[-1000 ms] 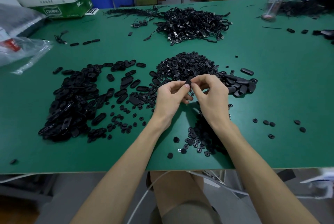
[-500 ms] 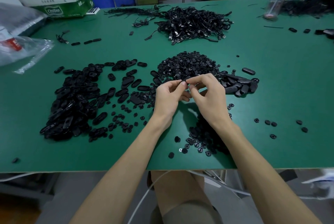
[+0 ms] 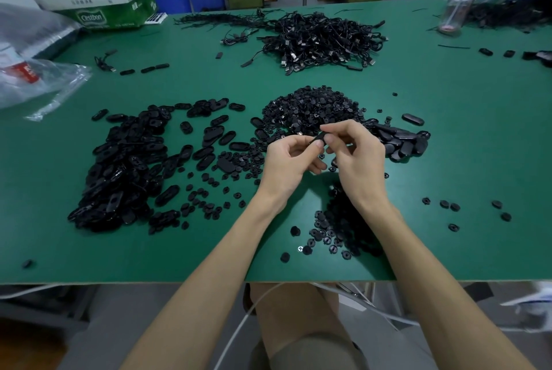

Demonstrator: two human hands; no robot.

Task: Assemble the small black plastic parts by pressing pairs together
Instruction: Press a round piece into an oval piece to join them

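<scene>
Above the middle of the green table (image 3: 448, 160), a small black plastic part (image 3: 319, 139) is held between both hands, clear of the surface. It is pinched at its lower end by the thumb and forefinger of the left hand (image 3: 286, 163), whose other fingers are curled into the palm. Its upper end is pinched by the thumb and forefinger of the right hand (image 3: 355, 157), with the remaining fingers loosely bent beneath. Whether one piece or a joined pair is held cannot be told, as most of it is covered by the fingertips.

Just behind the hands a heap of small round pieces (image 3: 313, 110) is piled. A broad spread of oval shells (image 3: 119, 166) is laid out to the left, and a smaller cluster of oval pieces (image 3: 400, 142) lies just beside the right hand. More round pieces (image 3: 337, 229) are scattered under the right forearm, near the front edge of the table, and a few loose ones (image 3: 448, 205) are seen further right.

At the far side a tangle of black cables (image 3: 322, 41) is heaped. A clear water bottle (image 3: 455, 2) is stood at the far right, a green and white carton (image 3: 101, 2) at the far left, and a clear plastic bag (image 3: 38, 83) is lying at the left edge.
</scene>
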